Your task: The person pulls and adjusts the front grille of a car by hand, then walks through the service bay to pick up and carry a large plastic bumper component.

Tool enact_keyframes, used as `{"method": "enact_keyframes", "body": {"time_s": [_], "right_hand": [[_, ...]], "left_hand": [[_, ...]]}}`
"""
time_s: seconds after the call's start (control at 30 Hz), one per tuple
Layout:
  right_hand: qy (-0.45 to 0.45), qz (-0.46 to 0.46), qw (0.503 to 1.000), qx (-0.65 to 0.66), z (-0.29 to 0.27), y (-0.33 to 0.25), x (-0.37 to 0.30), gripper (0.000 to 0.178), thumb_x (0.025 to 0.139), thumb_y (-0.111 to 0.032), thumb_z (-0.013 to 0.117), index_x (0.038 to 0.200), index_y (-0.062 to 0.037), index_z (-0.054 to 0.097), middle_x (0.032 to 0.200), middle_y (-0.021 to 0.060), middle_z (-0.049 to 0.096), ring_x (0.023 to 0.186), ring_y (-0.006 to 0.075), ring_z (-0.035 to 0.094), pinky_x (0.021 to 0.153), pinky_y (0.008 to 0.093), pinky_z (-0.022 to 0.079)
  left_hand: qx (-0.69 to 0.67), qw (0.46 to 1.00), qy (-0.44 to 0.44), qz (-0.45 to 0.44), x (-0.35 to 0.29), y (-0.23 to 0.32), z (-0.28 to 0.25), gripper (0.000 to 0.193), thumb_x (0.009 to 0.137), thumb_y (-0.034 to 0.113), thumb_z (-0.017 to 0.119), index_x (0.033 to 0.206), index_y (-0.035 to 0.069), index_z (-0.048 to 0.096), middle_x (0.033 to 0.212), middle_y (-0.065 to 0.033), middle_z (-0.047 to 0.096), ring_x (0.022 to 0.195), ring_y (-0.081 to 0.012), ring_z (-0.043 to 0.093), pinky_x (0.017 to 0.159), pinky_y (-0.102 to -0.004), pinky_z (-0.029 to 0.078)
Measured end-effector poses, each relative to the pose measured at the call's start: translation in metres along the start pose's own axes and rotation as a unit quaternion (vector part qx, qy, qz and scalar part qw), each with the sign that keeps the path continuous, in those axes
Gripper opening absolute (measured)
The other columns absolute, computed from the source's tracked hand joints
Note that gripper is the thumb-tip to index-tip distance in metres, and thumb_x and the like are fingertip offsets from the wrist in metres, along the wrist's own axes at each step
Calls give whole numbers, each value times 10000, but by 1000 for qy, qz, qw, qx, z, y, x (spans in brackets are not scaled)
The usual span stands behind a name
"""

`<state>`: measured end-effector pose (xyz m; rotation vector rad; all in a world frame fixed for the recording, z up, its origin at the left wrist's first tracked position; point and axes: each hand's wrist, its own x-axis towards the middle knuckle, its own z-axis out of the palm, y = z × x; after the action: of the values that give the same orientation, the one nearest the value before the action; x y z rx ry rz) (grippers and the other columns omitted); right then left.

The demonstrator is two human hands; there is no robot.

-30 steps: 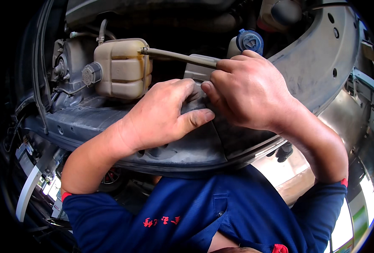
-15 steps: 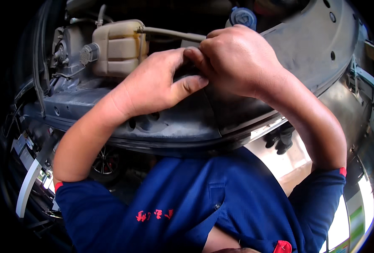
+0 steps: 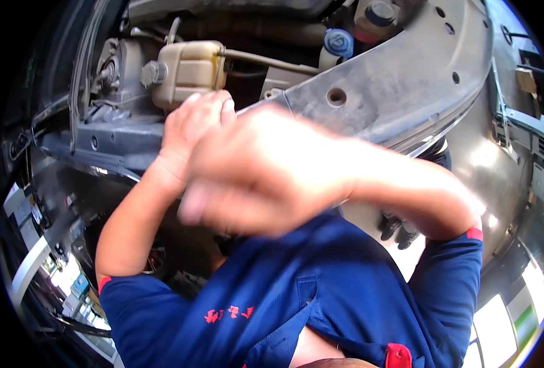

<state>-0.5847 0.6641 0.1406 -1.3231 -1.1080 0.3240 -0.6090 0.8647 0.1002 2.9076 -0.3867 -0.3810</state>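
Reservoir [image 3: 187, 67] lies just beyond bent left fingers [image 3: 205, 103], hold unclear; right fingers [image 3: 215, 161] blurred, unreadable.

person's right hand [image 3: 262, 175] blurred, partly hiding left hand [image 3: 193, 122] just below coolant expansion tank [image 3: 192, 69]; hose [image 3: 269, 59] leading toward blue-capped reservoir [image 3: 328, 59].

Shows matt plastic on the cream tank [image 3: 192, 69]; smooth plastic on the blue cap [image 3: 338, 43] right of it; matt cloth on the shirt [image 3: 351, 270] below it.
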Motion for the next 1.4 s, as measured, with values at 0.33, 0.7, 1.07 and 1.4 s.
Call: {"method": "enact_keyframes", "body": {"time_s": [0.33, 0.7, 1.07, 1.4], "right_hand": [[-18, 130, 975, -179, -45, -7, -22, 306, 729, -83, 742, 1028, -41, 688, 1006, 168, 686, 965, 390, 669, 810, 456, 568], [51, 292, 834, -465, -82, -25, -159, 746, 642, -214, 874, 1352, -194, 647, 1511, 109, 523, 1410, 348, 474, 1180, 536, 349], [142, 224, 859, -437, -61, 17, -192, 735, 656, -306, 855, 1353, -214, 643, 1547, 91, 487, 1447, 325, 427, 1186, 550, 322], [180, 200, 871, -410, -66, 26, -204, 685, 669, -290, 848, 1318, -198, 652, 1511, 97, 509, 1411, 328, 450, 1158, 541, 342]], "left_hand": [[-92, 986, -5, 139, -1, -2, -8, 403, 956, 308, 596, 1207, -8, 587, 1142, -191, 639, 1068, -392, 601, 940, -476, 485], [27, 981, -122, 147, 0, 80, -24, 1306, 645, 547, 881, 1588, -56, 208, 1524, -313, 362, 1383, -486, 398, 1152, -530, 352], [100, 970, -138, 174, 1, 95, -22, 1296, 532, 483, 967, 1523, 33, 263, 1463, -348, 413, 1389, -524, 433, 1130, -559, 420], [16, 968, -169, 186, 2, 69, -22, 1162, 690, 734, 819, 1480, 172, 178, 1550, -368, 308, 1388, -484, 452, 1127, -553, 402]]}}
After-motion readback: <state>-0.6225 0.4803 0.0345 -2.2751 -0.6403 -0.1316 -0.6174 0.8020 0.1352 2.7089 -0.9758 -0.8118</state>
